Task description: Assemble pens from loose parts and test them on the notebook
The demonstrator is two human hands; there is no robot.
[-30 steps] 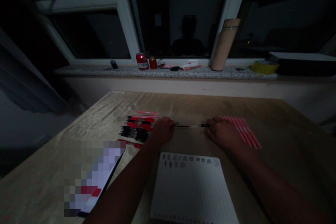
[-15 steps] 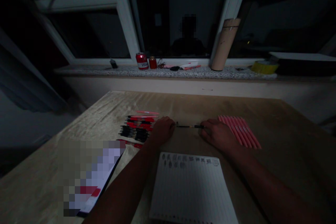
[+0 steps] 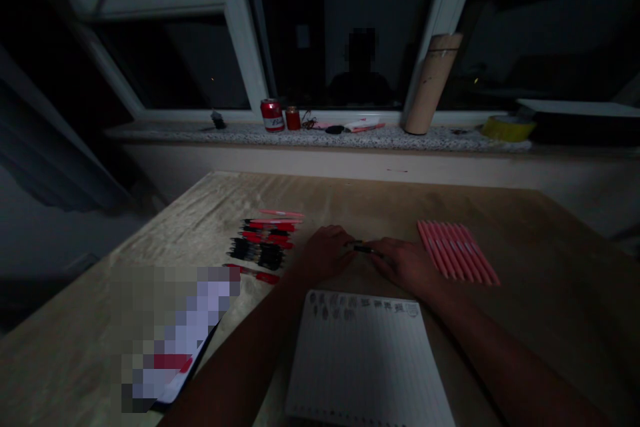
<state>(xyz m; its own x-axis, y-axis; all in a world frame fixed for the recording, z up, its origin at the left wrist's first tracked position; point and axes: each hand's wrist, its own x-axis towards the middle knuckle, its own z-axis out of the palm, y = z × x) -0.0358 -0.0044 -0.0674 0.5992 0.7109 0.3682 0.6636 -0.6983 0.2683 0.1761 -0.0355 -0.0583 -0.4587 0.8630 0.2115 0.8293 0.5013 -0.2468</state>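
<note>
Black and slim, the pen piece (image 3: 363,249) sits between your left hand (image 3: 326,255) and right hand (image 3: 406,262), just beyond the notepad (image 3: 367,360). Your right fingers pinch its near end; dim light hides whether the left ones grip too. You'd likely do best with both wrists resting on the worktop (image 3: 380,203), the ends lined up. Mixed pens (image 3: 257,252) lie left, pink pens (image 3: 457,252) in a row right.
</note>
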